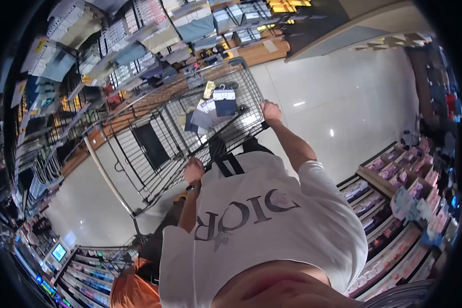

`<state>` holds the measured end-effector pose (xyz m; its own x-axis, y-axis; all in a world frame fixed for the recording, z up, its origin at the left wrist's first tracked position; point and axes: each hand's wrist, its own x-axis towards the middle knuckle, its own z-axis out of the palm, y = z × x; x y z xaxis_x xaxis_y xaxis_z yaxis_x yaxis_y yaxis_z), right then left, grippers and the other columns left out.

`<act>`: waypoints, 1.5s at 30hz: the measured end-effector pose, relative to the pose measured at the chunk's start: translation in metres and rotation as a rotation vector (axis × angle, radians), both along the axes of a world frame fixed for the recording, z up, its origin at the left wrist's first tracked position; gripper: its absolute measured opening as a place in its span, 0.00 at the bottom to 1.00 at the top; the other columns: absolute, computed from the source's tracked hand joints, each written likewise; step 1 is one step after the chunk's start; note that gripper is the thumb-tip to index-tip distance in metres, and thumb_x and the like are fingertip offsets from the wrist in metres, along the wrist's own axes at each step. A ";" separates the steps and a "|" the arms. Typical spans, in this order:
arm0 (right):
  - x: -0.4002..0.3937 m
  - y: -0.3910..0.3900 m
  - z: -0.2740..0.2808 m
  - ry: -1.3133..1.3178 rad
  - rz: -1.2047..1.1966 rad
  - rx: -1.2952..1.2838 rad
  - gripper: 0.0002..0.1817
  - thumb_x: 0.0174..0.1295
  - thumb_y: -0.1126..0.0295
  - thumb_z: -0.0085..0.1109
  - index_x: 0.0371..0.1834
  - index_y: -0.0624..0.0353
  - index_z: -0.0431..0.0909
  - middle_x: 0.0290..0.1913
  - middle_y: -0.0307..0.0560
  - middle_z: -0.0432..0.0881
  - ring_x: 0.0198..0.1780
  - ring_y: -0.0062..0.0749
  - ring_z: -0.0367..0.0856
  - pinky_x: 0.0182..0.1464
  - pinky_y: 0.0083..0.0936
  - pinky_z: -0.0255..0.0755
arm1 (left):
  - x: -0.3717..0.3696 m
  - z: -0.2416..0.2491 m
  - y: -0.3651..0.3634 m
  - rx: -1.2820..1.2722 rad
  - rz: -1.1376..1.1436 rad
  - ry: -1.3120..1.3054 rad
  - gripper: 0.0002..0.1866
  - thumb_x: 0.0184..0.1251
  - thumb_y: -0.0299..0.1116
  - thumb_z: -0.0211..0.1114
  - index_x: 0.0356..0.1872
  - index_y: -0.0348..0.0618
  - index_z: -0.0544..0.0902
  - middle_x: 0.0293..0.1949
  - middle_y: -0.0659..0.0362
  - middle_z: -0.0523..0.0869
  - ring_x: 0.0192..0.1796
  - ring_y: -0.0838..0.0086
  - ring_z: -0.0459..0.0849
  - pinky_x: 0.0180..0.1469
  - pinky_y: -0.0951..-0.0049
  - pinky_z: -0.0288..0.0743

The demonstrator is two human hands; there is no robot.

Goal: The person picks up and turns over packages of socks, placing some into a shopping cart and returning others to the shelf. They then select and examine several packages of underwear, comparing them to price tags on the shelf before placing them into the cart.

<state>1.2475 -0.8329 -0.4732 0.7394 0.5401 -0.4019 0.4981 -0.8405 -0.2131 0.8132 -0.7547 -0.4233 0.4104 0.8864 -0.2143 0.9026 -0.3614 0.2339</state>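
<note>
A black wire shopping cart (pixel 154 177) stands in front of me, tilted across the view. My left hand (pixel 193 170), with a dark band on its wrist, is closed on the near side rim of the cart. Farther to the right, my right hand (pixel 271 111) is wrapped round the cart's corner. Inside the basket lie several cloth packs (pixel 225 105) with white header cards, navy and grey, which look like socks or underwear. A yellow tag (pixel 209 90) sits beside them. A dark flat panel (pixel 151 145) is fixed to the cart's wire.
Packed shelves of boxed and hanging goods (pixel 133 46) run along the left and top. Low racks of pink packs (pixel 395 179) stand at the right. A person in orange (pixel 135 287) is close at the lower left. A lit screen (pixel 59 251) stands beyond. The tiled floor (pixel 339 108) is pale and shiny.
</note>
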 end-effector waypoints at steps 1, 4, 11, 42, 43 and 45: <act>0.006 -0.009 -0.008 -0.040 0.004 0.041 0.24 0.76 0.45 0.47 0.48 0.54 0.82 0.46 0.55 0.87 0.51 0.56 0.85 0.50 0.50 0.82 | 0.016 0.017 -0.004 -0.014 -0.004 0.016 0.12 0.71 0.40 0.55 0.32 0.47 0.83 0.33 0.54 0.86 0.34 0.52 0.88 0.34 0.50 0.82; 0.020 -0.029 -0.001 -0.116 0.021 0.240 0.19 0.74 0.52 0.53 0.45 0.58 0.81 0.44 0.54 0.86 0.50 0.54 0.84 0.49 0.49 0.81 | 0.035 0.016 -0.016 -0.057 -0.007 -0.060 0.08 0.65 0.38 0.59 0.30 0.50 0.83 0.32 0.56 0.86 0.35 0.54 0.87 0.36 0.53 0.81; 0.022 -0.015 0.003 -0.042 -0.051 0.189 0.14 0.73 0.57 0.55 0.44 0.58 0.79 0.44 0.52 0.85 0.50 0.52 0.83 0.47 0.49 0.80 | 0.062 0.029 0.008 -0.228 0.137 0.022 0.03 0.60 0.31 0.65 0.33 0.48 0.85 0.36 0.54 0.87 0.37 0.55 0.88 0.40 0.55 0.82; 0.032 -0.009 0.003 -0.250 0.042 0.158 0.12 0.67 0.58 0.64 0.36 0.54 0.78 0.35 0.44 0.87 0.45 0.40 0.83 0.48 0.40 0.76 | 0.344 -0.222 0.064 -0.323 -0.537 -0.210 0.24 0.56 0.42 0.78 0.49 0.43 0.79 0.60 0.50 0.73 0.66 0.53 0.66 0.63 0.48 0.58; 0.032 -0.010 0.006 -0.251 0.044 0.165 0.12 0.67 0.58 0.64 0.36 0.55 0.78 0.35 0.44 0.87 0.45 0.40 0.83 0.48 0.41 0.76 | 0.333 -0.230 0.056 -0.318 -0.553 -0.258 0.24 0.57 0.42 0.77 0.49 0.43 0.78 0.57 0.50 0.75 0.64 0.53 0.68 0.63 0.48 0.59; 0.033 -0.010 0.007 -0.255 0.035 0.182 0.12 0.67 0.58 0.64 0.36 0.55 0.78 0.35 0.45 0.87 0.45 0.40 0.83 0.48 0.41 0.76 | 0.311 -0.248 0.049 -0.454 -0.552 -0.453 0.18 0.65 0.38 0.73 0.48 0.40 0.78 0.45 0.49 0.79 0.55 0.49 0.75 0.60 0.51 0.65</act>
<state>1.2801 -0.8426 -0.4666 0.7838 0.6129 -0.1002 0.5827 -0.7816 -0.2226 1.1240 -0.7055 -0.6712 0.8910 0.4016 -0.2116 0.4086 -0.5065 0.7593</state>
